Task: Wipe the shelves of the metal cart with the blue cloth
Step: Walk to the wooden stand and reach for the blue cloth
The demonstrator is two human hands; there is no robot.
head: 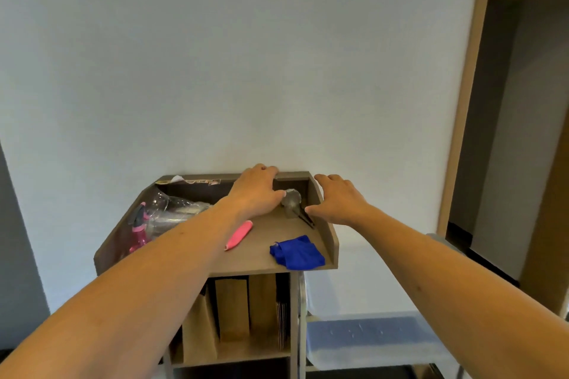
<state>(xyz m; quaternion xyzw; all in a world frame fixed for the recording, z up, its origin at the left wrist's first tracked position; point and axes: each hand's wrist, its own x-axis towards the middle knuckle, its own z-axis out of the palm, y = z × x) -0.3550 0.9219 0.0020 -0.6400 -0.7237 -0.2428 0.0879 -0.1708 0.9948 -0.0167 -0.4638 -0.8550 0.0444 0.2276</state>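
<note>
On top of the brown metal cart (329,243), your crumpled blue cloth (297,253) lies at the near right corner, at 5 o'clock from your hands, touched by neither. Your left hand (257,191) rests with relaxed fingers over the back rim; your right hand (337,198) spreads flat on the side wall. Between them sits a grey metal scoop (292,200) (blurred). At 7 o'clock lies a pink marker (238,235).

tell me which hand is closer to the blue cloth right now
Right, by a little. The right hand hovers at the cart's right wall, straight behind the blue cloth. The left hand rests at the back rim, farther left and behind it. Neither touches it.
</note>
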